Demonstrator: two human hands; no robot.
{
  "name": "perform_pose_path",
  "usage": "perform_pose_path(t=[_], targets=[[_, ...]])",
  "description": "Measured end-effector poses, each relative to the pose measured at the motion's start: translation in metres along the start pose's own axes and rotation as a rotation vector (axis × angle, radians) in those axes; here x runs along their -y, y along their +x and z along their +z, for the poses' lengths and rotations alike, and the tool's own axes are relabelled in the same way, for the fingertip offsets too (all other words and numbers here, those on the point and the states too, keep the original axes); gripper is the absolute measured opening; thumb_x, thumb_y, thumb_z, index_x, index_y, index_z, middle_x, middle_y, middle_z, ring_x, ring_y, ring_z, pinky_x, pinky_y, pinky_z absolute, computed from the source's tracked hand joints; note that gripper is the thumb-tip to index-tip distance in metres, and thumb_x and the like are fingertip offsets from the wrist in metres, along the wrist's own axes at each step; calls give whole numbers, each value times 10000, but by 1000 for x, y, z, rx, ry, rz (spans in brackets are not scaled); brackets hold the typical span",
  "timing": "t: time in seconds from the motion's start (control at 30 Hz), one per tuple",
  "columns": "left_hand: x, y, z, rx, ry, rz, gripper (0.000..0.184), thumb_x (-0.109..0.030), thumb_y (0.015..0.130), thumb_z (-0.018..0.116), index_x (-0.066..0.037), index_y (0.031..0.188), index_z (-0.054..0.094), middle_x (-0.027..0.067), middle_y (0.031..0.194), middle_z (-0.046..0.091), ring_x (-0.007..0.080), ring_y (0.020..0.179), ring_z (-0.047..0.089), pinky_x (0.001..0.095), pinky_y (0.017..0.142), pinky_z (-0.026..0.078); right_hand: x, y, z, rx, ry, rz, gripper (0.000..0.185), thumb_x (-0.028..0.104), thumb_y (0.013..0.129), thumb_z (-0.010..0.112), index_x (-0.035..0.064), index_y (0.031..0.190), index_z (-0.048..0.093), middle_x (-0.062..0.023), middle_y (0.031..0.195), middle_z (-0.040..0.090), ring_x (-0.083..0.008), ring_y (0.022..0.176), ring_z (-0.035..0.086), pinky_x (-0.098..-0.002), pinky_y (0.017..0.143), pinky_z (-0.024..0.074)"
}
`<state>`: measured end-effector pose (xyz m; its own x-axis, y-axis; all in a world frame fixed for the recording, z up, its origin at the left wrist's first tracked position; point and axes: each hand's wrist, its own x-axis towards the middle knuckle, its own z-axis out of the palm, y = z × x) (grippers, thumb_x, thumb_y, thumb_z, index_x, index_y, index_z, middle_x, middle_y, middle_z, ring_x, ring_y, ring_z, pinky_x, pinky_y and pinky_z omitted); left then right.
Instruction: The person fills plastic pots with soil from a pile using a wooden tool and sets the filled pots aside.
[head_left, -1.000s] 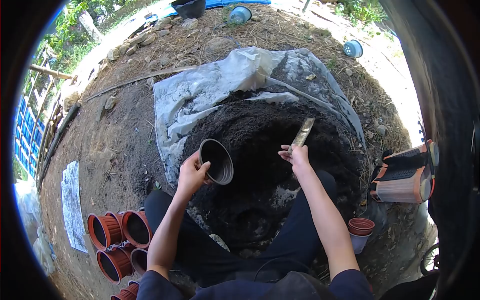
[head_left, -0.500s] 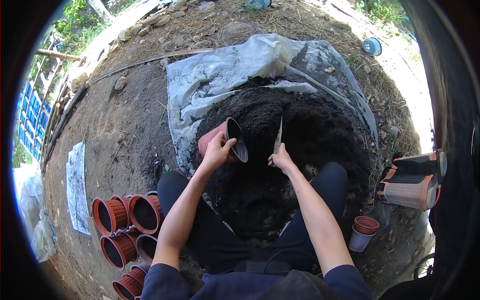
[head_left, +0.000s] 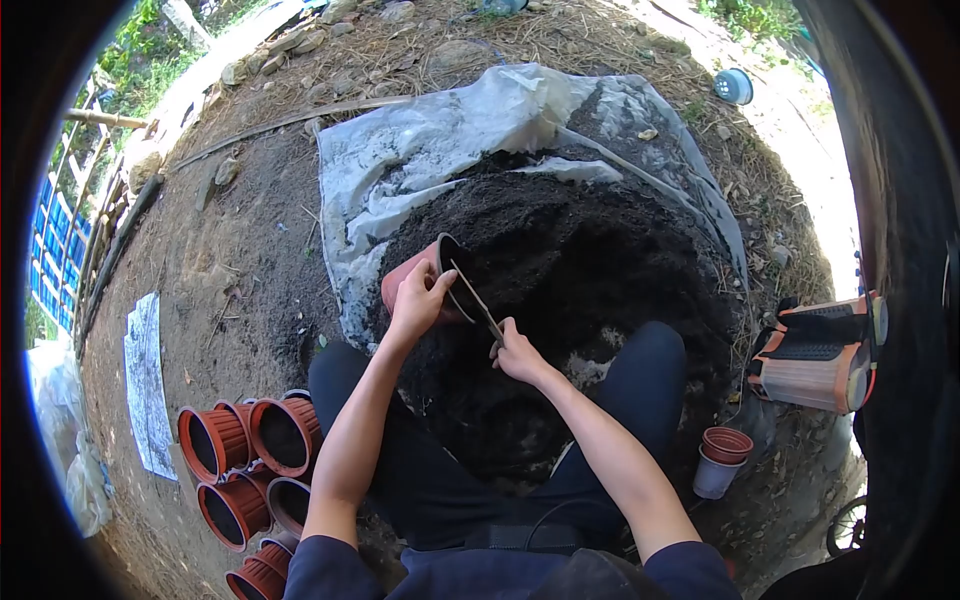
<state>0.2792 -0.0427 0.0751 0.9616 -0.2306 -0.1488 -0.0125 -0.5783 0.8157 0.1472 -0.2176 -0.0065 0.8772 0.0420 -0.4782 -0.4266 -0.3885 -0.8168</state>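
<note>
Left grip [head_left: 420, 295] holds a reddish, dark-rimmed pot [head_left: 398, 279], tipped sideways.

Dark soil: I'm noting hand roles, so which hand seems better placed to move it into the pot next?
Likely the right hand: it holds a flat strip at the mouth of the tilted plant pot, near dark soil. The left hand holds the pot.

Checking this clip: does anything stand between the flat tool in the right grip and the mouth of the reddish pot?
Nothing visible does. The flat tool, held in the right grip, reaches across the mouth of the reddish pot in the left grip; whether they touch is unclear.
</note>
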Motion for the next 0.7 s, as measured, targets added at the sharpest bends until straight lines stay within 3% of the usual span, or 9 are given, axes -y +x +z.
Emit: perform_pose_path(t=[0.03,0.1,0.17,0.3,0.37,0.43,0.7], targets=[[2,-1,0,-8,-39,6,372,-318,902,710,-1,817,533,86,641,566,153,589,510,340,569,422,4,-2,-6,53,180,49,345,-40,851,412,24,1187,363,-144,827,645,-233,710,674,-376,677,547],[1,-3,0,12,-158,-43,366,-307,904,717,-8,805,532,47,624,528,105,592,476,309,547,403,9,-1,-17,-60,328,69,353,-26,850,417,31,1193,358,-116,795,617,-207,655,650,-347,642,543],[-4,-8,-2,-24,-75,19,371,-309,898,724,1,816,536,44,626,541,108,591,502,306,556,411,6,7,-23,-284,406,88,199,115,1014,401,28,1187,355,-106,804,608,-174,581,620,-304,571,530],[-19,-17,-14,7,-2,81,350,-274,881,748,7,844,542,44,636,556,95,607,537,292,543,431,-24,19,-30,-705,556,253,167,178,1061,342,14,1088,341,-139,822,619,-191,585,650,-331,583,575],[-19,-21,-17,126,-147,-13,316,-215,864,768,9,875,545,44,651,576,81,622,564,278,522,462,-40,20,-32,-718,580,329,158,165,1058,331,13,1101,326,-155,849,616,-210,599,659,-359,585,592],[-25,-26,-18,154,-142,-24,294,-167,856,773,8,891,539,47,673,588,75,638,580,264,516,495,-44,19,-27,-529,701,416,139,155,1056,317,23,1099,316,-162,879,611,-221,616,665,-355,568,592],[-18,-23,-12,147,-142,-8,305,-167,858,771,23,892,535,96,754,651,109,686,622,282,569,532,-8,3,12,-291,482,293,104,82,1032,375,28,1093,310,-123,813,598,-158,612,633,-306,512,559]])
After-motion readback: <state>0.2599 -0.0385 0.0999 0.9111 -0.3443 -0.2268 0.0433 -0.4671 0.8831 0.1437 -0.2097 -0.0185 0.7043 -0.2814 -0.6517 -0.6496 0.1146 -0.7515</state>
